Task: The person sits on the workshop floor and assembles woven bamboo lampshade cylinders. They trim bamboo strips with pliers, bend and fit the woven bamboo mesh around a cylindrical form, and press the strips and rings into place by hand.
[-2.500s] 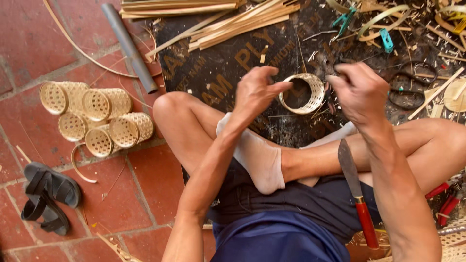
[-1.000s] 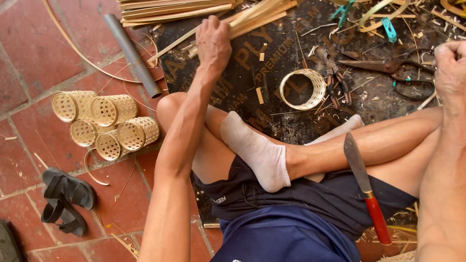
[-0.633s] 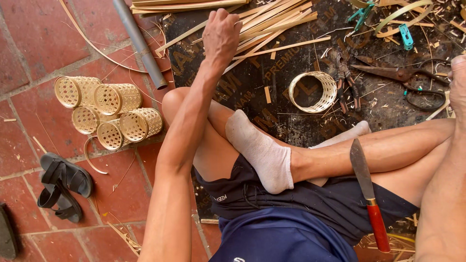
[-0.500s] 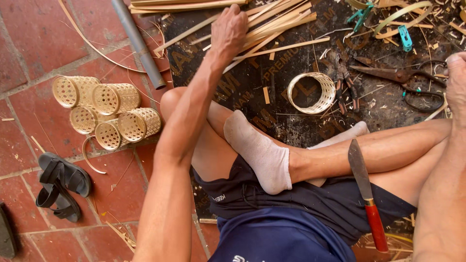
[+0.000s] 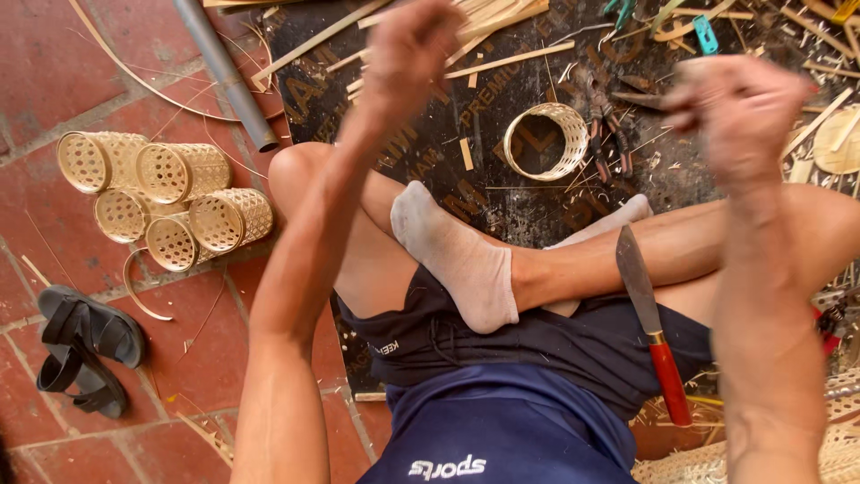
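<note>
I sit cross-legged on a black board (image 5: 430, 152) with both hands raised and blurred. My left hand (image 5: 412, 49) hangs over the pale bamboo strips (image 5: 506, 61), fingers curled; whether it holds a strip I cannot tell. My right hand (image 5: 739, 112) is at the right, fingers closed on what looks like a small dark tool (image 5: 661, 97). Between the hands, a small woven bamboo ring (image 5: 524, 154) stands on the board, touched by neither hand. A knife (image 5: 638, 278) with a red handle lies across my lap.
Several finished woven cylinders (image 5: 166, 202) lie on the red brick floor at the left, beside a grey pipe (image 5: 224, 67). Black sandals (image 5: 85, 350) sit lower left. Dark pliers (image 5: 602, 116), blue-handled tools and bamboo scraps litter the board's far right.
The left hand has pulled back from the strips toward me. The right hand has come in from the far right edge to the middle right. The ring stayed on the board.
</note>
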